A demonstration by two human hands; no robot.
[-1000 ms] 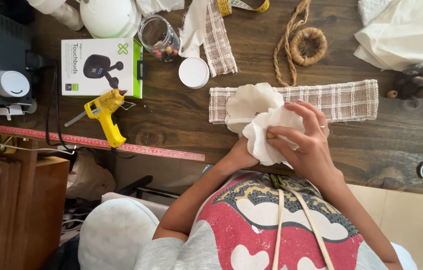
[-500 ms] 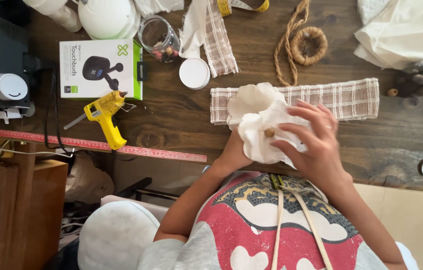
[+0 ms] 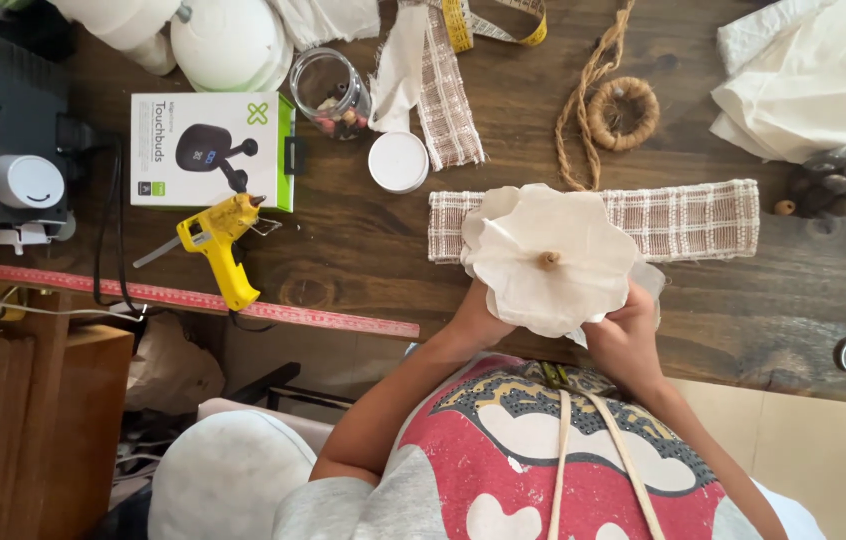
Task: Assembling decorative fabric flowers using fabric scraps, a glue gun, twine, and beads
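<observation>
Two hands, left hand (image 3: 478,315) and right hand (image 3: 628,335), were closed around a cream fabric flower (image 3: 548,260), held near the desk (image 3: 363,240) edge, above a plaid strip (image 3: 688,215); bare wood lay left of it.

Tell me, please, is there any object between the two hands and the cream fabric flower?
Nothing visible. The left hand and the right hand both touch the lower edge of the cream fabric flower directly, holding it over the plaid fabric strip.
</observation>
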